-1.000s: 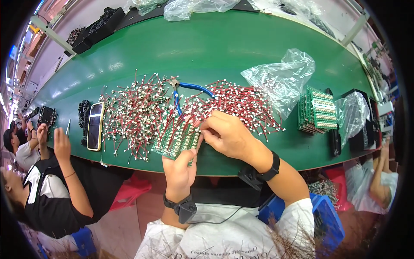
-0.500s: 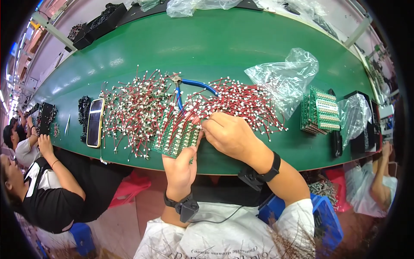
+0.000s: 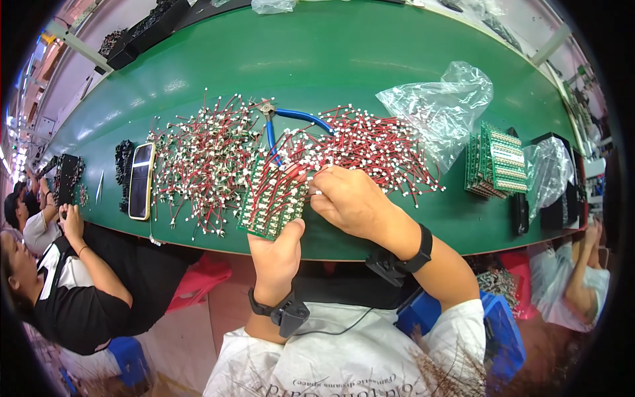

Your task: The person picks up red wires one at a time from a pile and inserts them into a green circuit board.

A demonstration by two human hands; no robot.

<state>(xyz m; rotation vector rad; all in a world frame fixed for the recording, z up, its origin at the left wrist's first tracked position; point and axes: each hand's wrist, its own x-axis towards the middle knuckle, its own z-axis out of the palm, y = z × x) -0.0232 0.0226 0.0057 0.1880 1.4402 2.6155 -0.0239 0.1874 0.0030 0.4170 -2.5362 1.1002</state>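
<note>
In my left hand (image 3: 276, 255) is a green circuit board panel (image 3: 270, 215), tilted, with rows of small pale parts and several red wires lying over it. My left thumb presses on its lower right corner; the other fingers are hidden beneath. My right hand (image 3: 350, 202) is closed in a pinch at the panel's upper right edge, on what looks like a red connector wire with a small white end, mostly covered by the fingers. Beyond the panel lie two heaps of such wires, a left heap (image 3: 208, 162) and a right heap (image 3: 377, 149).
Blue-handled cutters (image 3: 301, 115) lie between the heaps. A phone (image 3: 141, 182) lies left of them. At the right are a clear plastic bag (image 3: 440, 109) and stacked green panels (image 3: 496, 162). A co-worker (image 3: 79, 284) sits at my left; another person's arm (image 3: 582, 278) shows far right.
The view has shifted slightly. The panel is turned a little and its face shows more fully. My right hand stays pinched by its upper right edge.
</note>
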